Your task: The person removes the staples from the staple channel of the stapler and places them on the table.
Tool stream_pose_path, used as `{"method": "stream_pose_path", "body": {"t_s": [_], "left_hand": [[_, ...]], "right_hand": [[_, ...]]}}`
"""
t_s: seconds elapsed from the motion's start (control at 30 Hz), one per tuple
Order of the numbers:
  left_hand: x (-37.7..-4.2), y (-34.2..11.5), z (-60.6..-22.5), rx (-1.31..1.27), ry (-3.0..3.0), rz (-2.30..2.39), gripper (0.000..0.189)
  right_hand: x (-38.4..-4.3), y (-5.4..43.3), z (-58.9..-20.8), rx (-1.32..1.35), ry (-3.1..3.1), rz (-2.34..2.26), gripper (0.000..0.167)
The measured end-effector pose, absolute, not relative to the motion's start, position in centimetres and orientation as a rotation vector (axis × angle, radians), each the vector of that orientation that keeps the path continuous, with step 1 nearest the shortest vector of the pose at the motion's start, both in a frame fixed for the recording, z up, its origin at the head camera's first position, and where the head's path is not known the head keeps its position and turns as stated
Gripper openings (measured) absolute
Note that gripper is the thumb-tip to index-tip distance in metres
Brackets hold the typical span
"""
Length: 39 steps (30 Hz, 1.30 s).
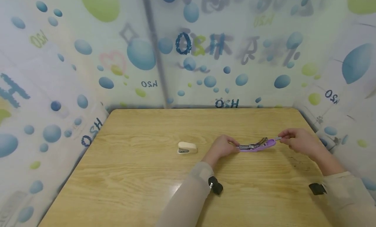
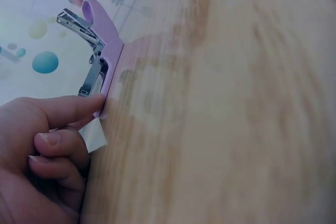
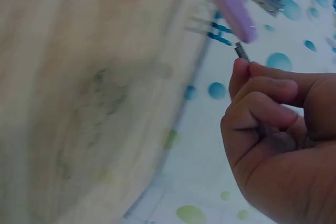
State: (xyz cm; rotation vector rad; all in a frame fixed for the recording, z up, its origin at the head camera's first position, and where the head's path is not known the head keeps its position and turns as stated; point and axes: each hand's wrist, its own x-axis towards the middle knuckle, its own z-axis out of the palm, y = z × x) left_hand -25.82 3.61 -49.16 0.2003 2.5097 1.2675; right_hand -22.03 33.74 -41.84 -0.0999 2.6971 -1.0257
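Note:
A purple stapler point(image 1: 258, 148) lies opened out on the table, its metal magazine point(image 2: 93, 77) and upper part spread apart. My left hand point(image 1: 224, 146) pinches one end of it between thumb and finger. At its other end, my right hand point(image 1: 299, 142) pinches a short grey strip of staples point(image 3: 241, 51) between thumb and forefinger, the other fingers curled. In the right wrist view the strip's tip is close to the purple end. A small pale piece point(image 2: 94, 136) shows under the left fingers; its kind cannot be told.
A cream stapler point(image 1: 187, 147) stands on the wooden table point(image 1: 132, 174), left of the left hand. Dark marks show on the tabletop point(image 3: 107, 98) near the right hand. Printed sheets point(image 1: 205, 73) enclose the table's back and sides.

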Motion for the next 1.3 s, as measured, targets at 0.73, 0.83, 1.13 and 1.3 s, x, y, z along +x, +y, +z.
{"method": "stream_pose_path", "body": {"t_s": [0.73, 0.83, 1.13, 1.3], "left_hand": [[-25.8, 3.7, -49.4, 0.193, 2.509, 1.256, 0.013], [-25.9, 3.6, -49.2, 0.206, 2.521, 1.249, 0.012], [-25.6, 3.5, -48.9, 0.167, 2.48, 1.293, 0.013], [-25.5, 3.5, -48.9, 0.189, 2.482, 1.293, 0.014]], "right_hand": [[-21.7, 36.0, -47.0, -0.279, 2.671, -1.006, 0.018], [-21.7, 36.0, -46.9, -0.288, 2.638, -1.036, 0.019], [-21.9, 36.1, -47.1, -0.339, 2.644, -1.015, 0.021], [-21.6, 36.1, -46.9, -0.333, 2.652, -1.012, 0.021]]}}
